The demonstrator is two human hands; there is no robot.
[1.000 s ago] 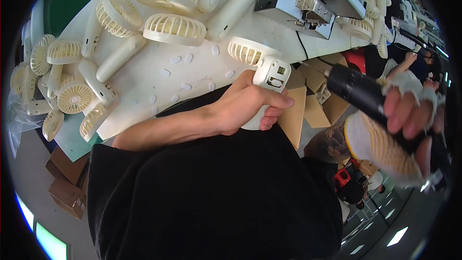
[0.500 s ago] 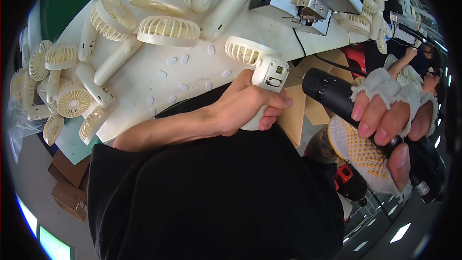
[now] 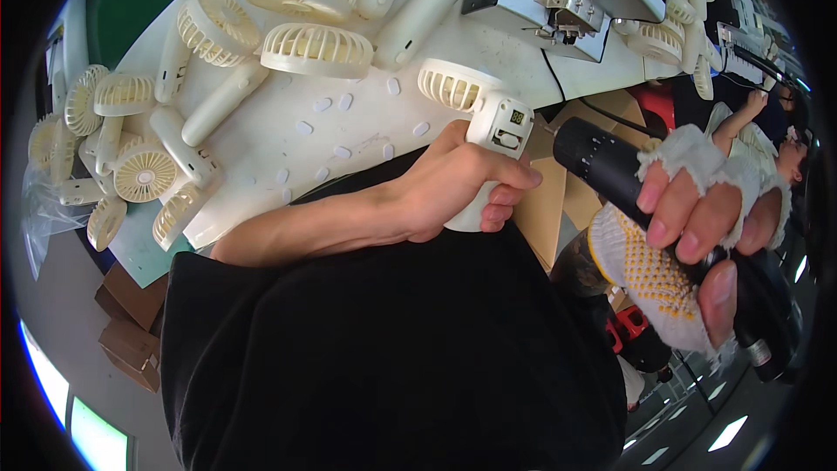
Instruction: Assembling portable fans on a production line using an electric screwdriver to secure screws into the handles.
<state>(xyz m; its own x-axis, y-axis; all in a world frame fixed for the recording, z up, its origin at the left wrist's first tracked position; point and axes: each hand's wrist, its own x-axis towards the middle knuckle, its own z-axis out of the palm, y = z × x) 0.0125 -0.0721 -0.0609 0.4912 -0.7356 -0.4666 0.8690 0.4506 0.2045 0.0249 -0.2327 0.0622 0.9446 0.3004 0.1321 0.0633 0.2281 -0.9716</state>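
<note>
My left hand [image 3: 471, 176] is closed around the handle of a cream handheld fan [image 3: 501, 122]. The fan's round caged head points to the upper left. On its handle, a small display window and a cutout with a part inside face up, beside my thumb. A black electric screwdriver [image 3: 602, 166] is gripped in my right hand [image 3: 689, 244], which wears a white fingerless glove with yellow dots. The screwdriver's thin bit points left, close to the side of the fan's handle; whether it touches cannot be made out.
Several cream fans [image 3: 314, 51] lie across the white table [image 3: 253, 148], with small white oval pieces [image 3: 345, 102] scattered among them. A metal fixture [image 3: 558, 9] stands at the far side. An open cardboard box [image 3: 567, 187] sits below the table edge. Another person [image 3: 750, 135] is at the right.
The whole view has shifted slightly, with the table and fans a little farther right. Both hands keep their grips, and the screwdriver bit stays close to the fan.
</note>
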